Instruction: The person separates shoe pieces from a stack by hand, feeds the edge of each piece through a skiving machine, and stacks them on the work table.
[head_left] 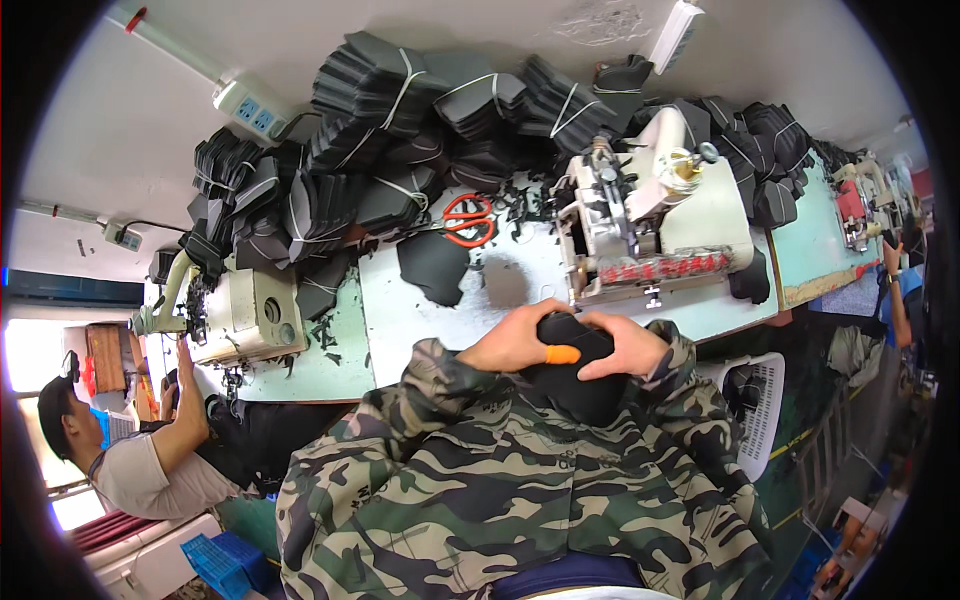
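Note:
Close to my chest, at the table's front edge, both hands grip a black, curved piece of sheet material [582,388]. My left hand [512,338] closes on its left side, an orange cover [562,354] on the thumb. On its right side my right hand [632,347] is closed, thumb pressed on the near face. Fingers behind the piece are partly hidden. Just beyond my hands to the right stands a cream sewing-type machine [680,232]. A flat black piece [433,268] lies on the white table [395,335], beside orange-handled scissors [467,220].
Bundles of black cut pieces [375,90], tied with white string, pile along the wall. Black scraps [525,205] litter the table. At left, a person [150,460] works at another machine [250,315]. A white basket [768,410] stands at my right. Another person [905,300] is far right.

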